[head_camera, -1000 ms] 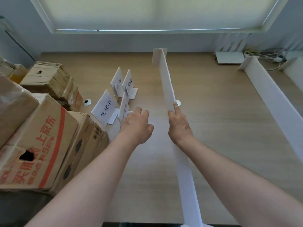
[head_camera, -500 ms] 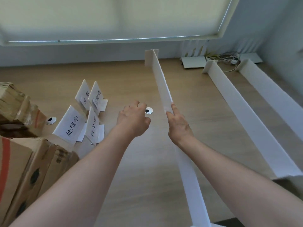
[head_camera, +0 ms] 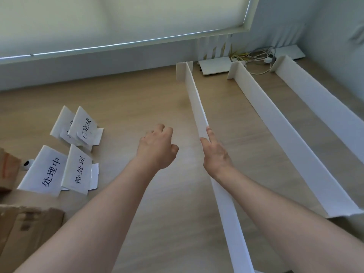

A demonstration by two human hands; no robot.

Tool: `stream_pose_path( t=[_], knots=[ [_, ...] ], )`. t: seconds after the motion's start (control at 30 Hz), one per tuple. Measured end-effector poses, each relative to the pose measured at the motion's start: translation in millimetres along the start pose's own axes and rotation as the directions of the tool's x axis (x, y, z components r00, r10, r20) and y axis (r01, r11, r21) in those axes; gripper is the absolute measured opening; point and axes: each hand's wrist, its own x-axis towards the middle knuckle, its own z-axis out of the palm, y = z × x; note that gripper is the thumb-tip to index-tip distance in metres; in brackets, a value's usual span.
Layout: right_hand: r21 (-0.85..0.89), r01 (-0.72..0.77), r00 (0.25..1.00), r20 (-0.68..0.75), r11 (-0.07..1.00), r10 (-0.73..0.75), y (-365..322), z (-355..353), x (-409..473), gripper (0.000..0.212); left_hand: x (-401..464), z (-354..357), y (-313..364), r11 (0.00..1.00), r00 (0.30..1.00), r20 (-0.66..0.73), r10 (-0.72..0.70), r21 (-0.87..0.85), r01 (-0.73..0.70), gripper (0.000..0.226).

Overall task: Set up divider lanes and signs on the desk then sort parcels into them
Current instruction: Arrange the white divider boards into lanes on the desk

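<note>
Right hand [head_camera: 215, 154] pinches the long white foam-board divider [head_camera: 199, 109] at its top edge – left hand [head_camera: 157, 146] hovers w/ fingers loosely curled, holding nothing.

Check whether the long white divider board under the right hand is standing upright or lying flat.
Upright. The long white divider board stands on its edge on the wooden desk, with the right hand holding its top edge.

Over the last second the view has swung to the right: the stacked cardboard boxes [head_camera: 25, 229] have slid mostly out at the left edge, while a second white divider [head_camera: 285, 134] and a third white divider [head_camera: 323, 107] have come fully into sight on the tabletop [head_camera: 137, 107]. The left hand [head_camera: 157, 148] has drifted clear of the signs [head_camera: 76, 168], hovering apart from them now.
</note>
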Motion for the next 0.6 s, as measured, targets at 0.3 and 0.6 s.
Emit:
stream_pose_path(
  t=[0.3,0.6],
  knots=[
    [-0.006,0.013,0.999,0.047,1.000,-0.013,65.3,14.6,25.3,0.054,34.6,46.8,46.5,0.999,0.998,0.056,-0.029,0.038,0.027,0.042],
    [0.019,0.040,0.996,0.073,0.999,-0.041,74.5,36.1,39.7,0.051,34.6,73.8,41.5,0.992,0.989,0.101,-0.106,0.079,0.098,0.043]
  ],
)
